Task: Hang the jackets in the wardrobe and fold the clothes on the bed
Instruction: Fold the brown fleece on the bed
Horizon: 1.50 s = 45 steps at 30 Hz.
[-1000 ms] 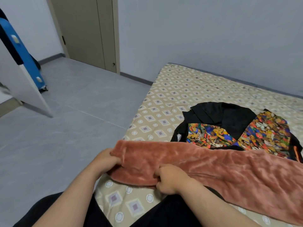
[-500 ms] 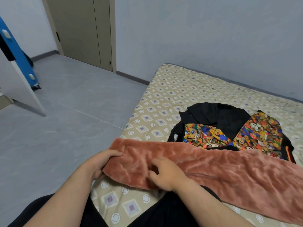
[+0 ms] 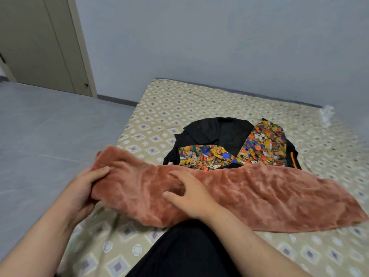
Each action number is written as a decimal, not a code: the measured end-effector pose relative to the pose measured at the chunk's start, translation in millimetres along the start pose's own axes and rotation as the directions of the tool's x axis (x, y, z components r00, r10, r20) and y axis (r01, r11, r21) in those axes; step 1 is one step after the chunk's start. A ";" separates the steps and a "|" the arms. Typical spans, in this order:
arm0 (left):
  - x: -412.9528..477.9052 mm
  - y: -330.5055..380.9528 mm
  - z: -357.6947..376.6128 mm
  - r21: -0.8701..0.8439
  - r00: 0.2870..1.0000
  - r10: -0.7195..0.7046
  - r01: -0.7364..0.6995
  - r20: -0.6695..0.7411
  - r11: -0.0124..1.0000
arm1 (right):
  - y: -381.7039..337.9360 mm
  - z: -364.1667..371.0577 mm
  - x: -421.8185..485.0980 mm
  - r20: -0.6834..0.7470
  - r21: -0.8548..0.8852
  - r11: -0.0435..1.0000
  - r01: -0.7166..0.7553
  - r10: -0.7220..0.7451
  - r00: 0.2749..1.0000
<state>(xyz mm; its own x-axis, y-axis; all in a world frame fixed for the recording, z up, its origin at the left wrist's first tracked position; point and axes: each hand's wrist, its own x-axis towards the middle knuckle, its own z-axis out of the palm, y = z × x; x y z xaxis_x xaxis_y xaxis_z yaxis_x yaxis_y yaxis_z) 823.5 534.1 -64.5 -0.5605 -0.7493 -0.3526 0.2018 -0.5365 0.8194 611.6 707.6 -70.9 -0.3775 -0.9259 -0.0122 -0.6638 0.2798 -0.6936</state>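
A long, plush rust-pink garment (image 3: 249, 192) lies across the near part of the bed (image 3: 179, 108), folded into a band. My left hand (image 3: 83, 188) grips its left end, thumb on top and fingers underneath, lifting that end a little. My right hand (image 3: 191, 194) rests on the band's middle with fingers spread, pressing it down. Behind the band lies a black garment with bright multicoloured print panels (image 3: 235, 144), spread flat on the patterned sheet.
The bed's left edge drops to a grey tiled floor (image 3: 50, 136). A beige closed door (image 3: 40, 43) stands at the back left. A grey wall (image 3: 219, 47) runs behind the bed. My black-clad knee (image 3: 185, 250) is at the bottom centre.
The view turned right, so the white panel and blue object left the frame. My right hand opened from a curled grip to a flat press, and my left hand raised the band's left end.
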 end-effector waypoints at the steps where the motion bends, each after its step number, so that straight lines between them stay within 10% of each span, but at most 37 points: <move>1: -2.8 -3.6 19.8 0.030 0.999 0.004 -0.005 0.035 1.000 | -9.2 5.5 -3.2 -0.017 0.042 0.999 0.030 -0.029 0.999; 5: -12.8 -20.5 102.0 0.082 0.970 -0.054 0.035 0.237 0.996 | -30.8 17.9 2.9 -0.128 0.404 0.909 0.099 -0.051 0.990; 13: 14.4 -82.9 210.4 0.363 0.947 -0.058 -0.064 0.316 0.930 | 68.7 -56.5 -16.9 -0.416 0.742 0.667 0.059 0.390 0.822; 16: 32.3 -117.8 228.1 0.736 0.883 0.195 -0.464 0.426 0.494 | 119.5 -74.3 -34.7 -0.324 0.865 0.497 -0.071 0.661 0.676; 18: 43.5 -145.1 227.5 0.809 0.813 0.059 -0.582 0.579 0.079 | 152.6 -76.4 -45.4 -0.241 0.918 0.376 -0.125 0.781 0.577; 20: 45.1 -170.2 222.5 0.819 0.816 -0.154 -0.571 0.557 -0.059 | 173.4 -76.2 -51.3 -0.141 0.932 0.300 -0.204 0.818 0.558; 27: 40.9 -185.5 213.8 0.821 0.810 -0.156 -0.571 0.566 0.013 | 176.6 -78.1 -31.8 -0.131 0.381 0.710 -0.592 0.675 0.726; 30: 33.4 -177.2 217.6 0.838 0.838 0.008 -0.546 0.546 0.014 | 182.4 -77.9 -32.0 -0.224 0.363 0.763 -0.535 0.629 0.744; 35: 38.9 -166.0 220.5 0.875 0.826 0.289 -0.453 0.484 -0.171 | 220.6 -144.6 -68.4 -0.463 0.615 0.733 -0.291 0.634 0.620; 45: 38.1 -203.4 271.9 0.827 0.830 0.028 -0.553 0.558 -0.102 | 334.5 -293.6 -161.6 -0.464 0.740 0.571 -0.355 0.816 0.346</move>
<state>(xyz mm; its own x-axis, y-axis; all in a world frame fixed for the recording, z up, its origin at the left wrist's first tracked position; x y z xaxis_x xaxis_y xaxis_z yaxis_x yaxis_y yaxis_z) 542.7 720.2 -121.7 -0.9074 -0.4199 -0.0180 -0.3752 0.7901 0.4847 260.9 1025.4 -89.5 -0.9713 0.0260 -0.2363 0.2330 0.3009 -0.9248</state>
